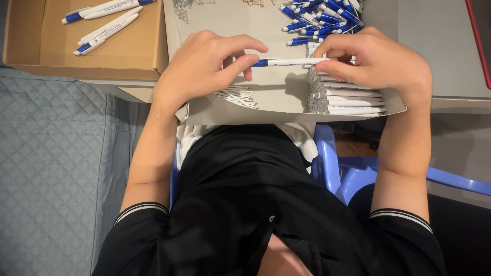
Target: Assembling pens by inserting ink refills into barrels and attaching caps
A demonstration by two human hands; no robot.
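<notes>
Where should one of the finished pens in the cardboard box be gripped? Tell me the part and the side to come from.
Take a finished pen by the middle of its white barrel, hands coming from above. The pens lie flat and loose on the floor of the open-topped cardboard box, with the box walls closing off the sides. The slim barrel probably suits a pinch across its width, clear of the blue tip.

You sit at a pale grey counter (440,41) that fills the upper part of the frame. At the upper left you see an open brown cardboard box (30,36) resting on it. Down the left side lies a grey-blue quilted fabric (56,168) stitched in diamonds. Under you, at the centre right, shows a blue plastic chair (337,174). A thin red strip (478,41) crosses the upper right corner. The light is even and soft.
</notes>
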